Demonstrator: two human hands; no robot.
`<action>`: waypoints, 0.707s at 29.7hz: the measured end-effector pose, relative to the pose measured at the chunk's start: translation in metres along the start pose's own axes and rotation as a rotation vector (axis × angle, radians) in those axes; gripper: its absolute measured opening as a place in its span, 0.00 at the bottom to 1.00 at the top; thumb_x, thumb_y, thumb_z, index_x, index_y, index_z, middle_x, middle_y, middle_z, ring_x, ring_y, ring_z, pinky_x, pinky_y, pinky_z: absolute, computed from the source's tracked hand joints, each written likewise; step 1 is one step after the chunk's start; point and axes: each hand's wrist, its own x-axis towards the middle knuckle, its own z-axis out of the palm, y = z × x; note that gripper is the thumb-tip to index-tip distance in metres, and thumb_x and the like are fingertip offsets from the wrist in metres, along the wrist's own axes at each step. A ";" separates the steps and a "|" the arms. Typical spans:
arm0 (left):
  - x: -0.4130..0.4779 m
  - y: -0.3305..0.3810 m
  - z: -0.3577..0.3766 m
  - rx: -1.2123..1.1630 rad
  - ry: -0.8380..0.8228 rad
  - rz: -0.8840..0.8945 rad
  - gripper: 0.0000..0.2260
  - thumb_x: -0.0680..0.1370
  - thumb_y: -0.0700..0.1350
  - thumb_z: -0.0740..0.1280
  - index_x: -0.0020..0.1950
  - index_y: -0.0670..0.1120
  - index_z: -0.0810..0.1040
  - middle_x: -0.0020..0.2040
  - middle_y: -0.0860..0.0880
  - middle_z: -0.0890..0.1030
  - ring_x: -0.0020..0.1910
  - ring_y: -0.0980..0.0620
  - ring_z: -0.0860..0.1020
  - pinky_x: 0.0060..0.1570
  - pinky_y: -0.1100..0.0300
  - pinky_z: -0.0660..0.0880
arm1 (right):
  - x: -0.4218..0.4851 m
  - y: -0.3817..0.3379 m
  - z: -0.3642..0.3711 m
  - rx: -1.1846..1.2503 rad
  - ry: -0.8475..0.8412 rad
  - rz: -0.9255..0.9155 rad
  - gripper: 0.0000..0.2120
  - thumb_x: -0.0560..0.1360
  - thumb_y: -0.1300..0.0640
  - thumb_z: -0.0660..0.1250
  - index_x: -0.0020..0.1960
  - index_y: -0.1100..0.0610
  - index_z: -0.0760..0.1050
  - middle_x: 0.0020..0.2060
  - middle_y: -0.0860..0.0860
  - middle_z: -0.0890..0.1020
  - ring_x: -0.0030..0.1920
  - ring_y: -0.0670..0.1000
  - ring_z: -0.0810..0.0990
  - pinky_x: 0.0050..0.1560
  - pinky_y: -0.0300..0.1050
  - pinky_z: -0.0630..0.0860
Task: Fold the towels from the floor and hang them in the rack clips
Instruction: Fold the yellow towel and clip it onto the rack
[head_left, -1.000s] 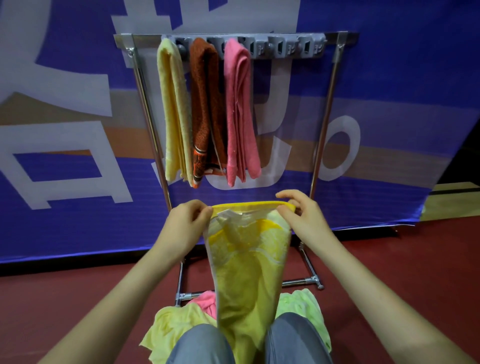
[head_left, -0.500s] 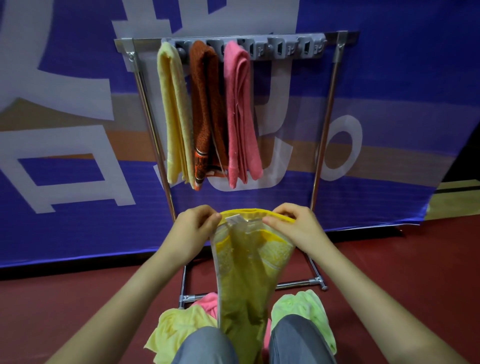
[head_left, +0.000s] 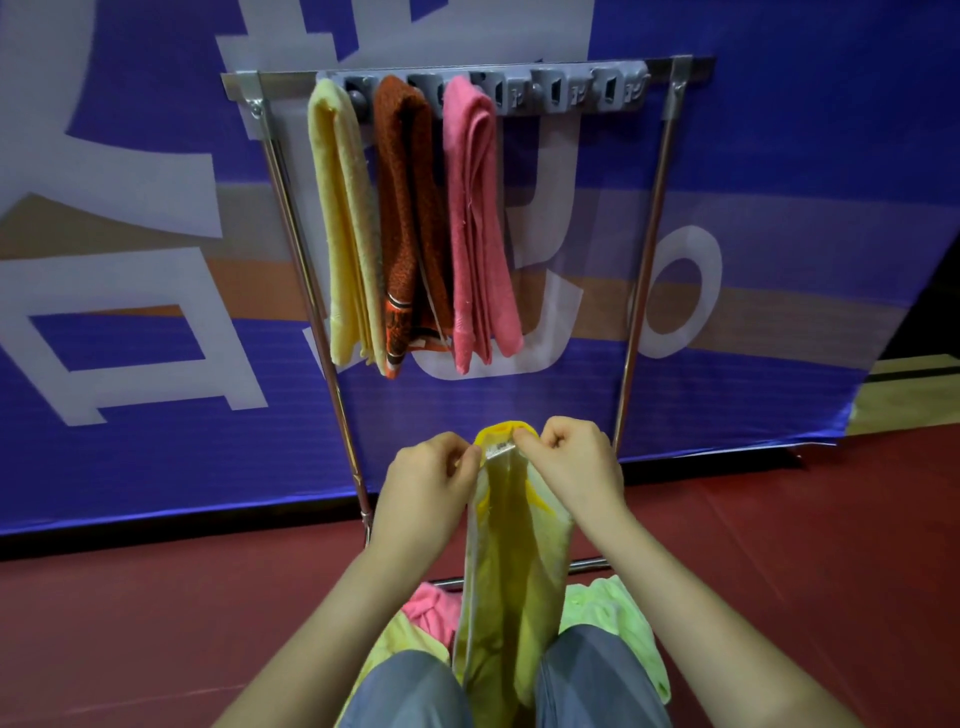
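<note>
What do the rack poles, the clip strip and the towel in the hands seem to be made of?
Rack poles: likely polished metal; they glint. Clip strip: probably moulded grey plastic, matte. Yellow towel, pinched by left hand and right hand: soft terry-like cloth, fuzzy, with limp folds.

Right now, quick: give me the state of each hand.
Left hand: closed, pinching the top edge of the yellow towel.
Right hand: closed, pinching the same edge.

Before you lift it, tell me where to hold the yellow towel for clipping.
Take the yellow towel by its gathered top edge, pinched from either side, as the left hand and right hand do. That edge is bunched narrow and the rest hangs straight down, so it should likely feed up into an empty clip.
</note>
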 end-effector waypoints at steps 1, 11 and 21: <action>-0.001 0.001 0.002 0.002 -0.002 -0.002 0.11 0.76 0.47 0.63 0.41 0.41 0.79 0.35 0.43 0.82 0.36 0.45 0.78 0.38 0.53 0.72 | 0.001 0.001 0.000 0.032 -0.015 0.013 0.22 0.68 0.49 0.67 0.24 0.56 0.60 0.20 0.51 0.64 0.29 0.53 0.66 0.29 0.45 0.59; -0.009 0.002 0.017 0.023 -0.052 0.009 0.11 0.77 0.48 0.61 0.44 0.42 0.79 0.37 0.43 0.82 0.38 0.44 0.78 0.38 0.55 0.70 | -0.001 0.005 0.009 0.286 -0.197 0.073 0.18 0.72 0.57 0.67 0.25 0.53 0.69 0.16 0.44 0.70 0.21 0.41 0.68 0.28 0.37 0.63; -0.019 -0.001 0.017 0.039 -0.103 0.042 0.14 0.71 0.55 0.67 0.44 0.43 0.78 0.36 0.45 0.81 0.38 0.46 0.79 0.40 0.50 0.75 | -0.014 0.002 0.017 0.397 -0.208 0.127 0.20 0.74 0.58 0.61 0.24 0.55 0.64 0.19 0.48 0.67 0.24 0.47 0.66 0.28 0.40 0.64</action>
